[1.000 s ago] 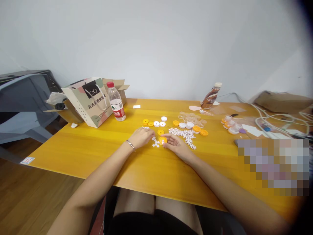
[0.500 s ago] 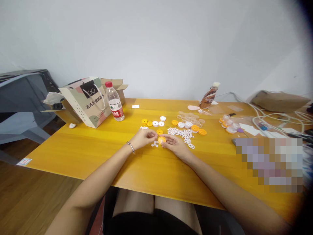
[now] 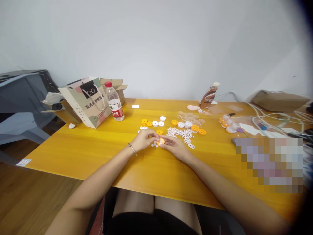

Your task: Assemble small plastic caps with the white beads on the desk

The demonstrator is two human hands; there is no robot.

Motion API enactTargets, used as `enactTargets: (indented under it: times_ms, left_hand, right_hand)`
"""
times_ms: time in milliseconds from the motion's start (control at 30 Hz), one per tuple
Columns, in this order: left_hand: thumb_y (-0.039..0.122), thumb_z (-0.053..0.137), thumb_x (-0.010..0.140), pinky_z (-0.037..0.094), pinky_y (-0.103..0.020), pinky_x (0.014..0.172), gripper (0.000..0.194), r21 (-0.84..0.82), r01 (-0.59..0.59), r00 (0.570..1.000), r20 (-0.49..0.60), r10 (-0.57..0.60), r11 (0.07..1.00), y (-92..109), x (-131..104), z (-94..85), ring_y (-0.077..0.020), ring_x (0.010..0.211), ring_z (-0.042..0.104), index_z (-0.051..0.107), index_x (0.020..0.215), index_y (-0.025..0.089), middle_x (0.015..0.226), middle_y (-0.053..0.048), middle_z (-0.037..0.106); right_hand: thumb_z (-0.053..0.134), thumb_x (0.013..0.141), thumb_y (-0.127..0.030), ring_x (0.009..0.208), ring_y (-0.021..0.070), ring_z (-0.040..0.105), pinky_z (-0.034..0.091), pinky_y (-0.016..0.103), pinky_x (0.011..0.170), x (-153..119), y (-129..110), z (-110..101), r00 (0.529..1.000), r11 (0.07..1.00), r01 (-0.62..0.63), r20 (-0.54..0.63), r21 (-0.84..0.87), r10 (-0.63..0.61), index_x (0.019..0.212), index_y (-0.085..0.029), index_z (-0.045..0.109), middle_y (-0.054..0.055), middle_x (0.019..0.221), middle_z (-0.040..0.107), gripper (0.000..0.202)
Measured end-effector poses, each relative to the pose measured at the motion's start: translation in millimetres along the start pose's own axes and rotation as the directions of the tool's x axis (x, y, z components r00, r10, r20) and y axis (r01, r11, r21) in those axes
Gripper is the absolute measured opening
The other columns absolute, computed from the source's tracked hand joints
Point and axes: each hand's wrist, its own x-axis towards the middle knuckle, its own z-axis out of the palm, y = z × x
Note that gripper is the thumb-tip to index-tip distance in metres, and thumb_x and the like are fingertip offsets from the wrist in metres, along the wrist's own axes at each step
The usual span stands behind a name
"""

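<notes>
Between the fingers of my right hand [image 3: 175, 147] is a shallow orange round cap [image 3: 161, 141], tilted, with something pale inside. My left hand [image 3: 145, 139] is closed in a pinch against the cap's left edge; what its fingertips hold is hidden. Another yellow-orange cap [image 3: 159, 132] lies just beyond the hands. Several small white discs [image 3: 154, 144] sit beneath my left fingertips, and small white pieces [image 3: 142, 128] lie behind that hand. To the right of the cap are many white perforated pieces [image 3: 182, 133].
Yellow and white round caps [image 3: 155, 123] stand in groups farther back, near clear rings [image 3: 192, 117]. A water bottle [image 3: 115, 102] and a paper bag [image 3: 85, 101] stand left. A brown drink bottle [image 3: 209, 95], assembled orange-and-clear pieces [image 3: 228, 124] and cables [image 3: 266, 114] are right.
My left hand has moved right and its fingertips now meet the orange cap. The cap has tilted in my right hand and shifted slightly.
</notes>
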Motion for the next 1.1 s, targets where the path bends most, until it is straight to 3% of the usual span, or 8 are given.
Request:
enactTargets:
  times_ms: [333,533,733,933,1100]
  left_hand:
    - [0.024,0.059,0.071,0.041,-0.025,0.075,0.01,0.008,-0.055,0.999,-0.001,0.055,0.998,-6,2,4.4,-0.0131,0.08,0.054,0.063,0.069,0.015,0.08,-0.003,0.059]
    - [0.03,0.054,0.075,0.04,-0.019,0.055,0.018,-0.052,0.044,0.996,0.077,-0.04,0.998,-6,0,7.6,-0.0088,0.058,0.053,0.06,0.073,0.014,0.067,-0.001,0.06]
    - [0.025,0.057,0.072,0.041,-0.019,0.059,0.011,-0.022,0.016,0.999,0.028,-0.015,1.0,-3,-2,9.3,-0.0096,0.064,0.055,0.057,0.07,0.014,0.069,-0.001,0.06]
    - [0.022,0.059,0.07,0.042,-0.02,0.057,0.013,-0.104,0.012,1.0,-0.023,-0.014,0.994,-5,-3,10.4,-0.0093,0.063,0.055,0.049,0.076,0.015,0.07,0.0,0.058]
    - [0.025,0.057,0.073,0.044,-0.021,0.062,0.013,-0.175,-0.013,1.0,-0.017,0.01,0.985,-6,0,8.9,-0.0099,0.066,0.055,0.05,0.076,0.014,0.072,-0.001,0.059]
  right_hand:
    - [0.066,0.061,-0.026,0.067,0.0122,0.059,0.045,0.031,0.073,-1,1,2,1.0,1.0,0.017,-0.006,0.0,-0.017,0.092,-0.021,0.05,-0.002,0.071,0.063,0.035]
    - [0.065,0.063,-0.026,0.07,0.0126,0.059,0.044,0.032,0.074,-1,5,2,0.999,0.999,0.036,0.004,-0.01,-0.036,0.087,-0.022,0.045,-0.002,0.072,0.062,0.032]
    - [0.064,0.065,-0.026,0.07,0.0117,0.058,0.044,0.029,0.072,-2,7,3,0.997,0.997,0.075,0.006,0.014,-0.075,0.088,-0.022,0.045,-0.002,0.073,0.061,0.031]
    - [0.064,0.065,-0.026,0.069,0.0119,0.058,0.044,0.029,0.071,-2,6,4,0.997,0.997,0.079,0.027,0.001,-0.079,0.089,-0.021,0.048,-0.002,0.072,0.06,0.029]
    - [0.064,0.065,-0.026,0.074,0.0129,0.058,0.043,0.03,0.075,-1,4,3,0.996,0.997,0.081,0.022,0.012,-0.082,0.093,-0.021,0.051,-0.001,0.077,0.061,0.031]
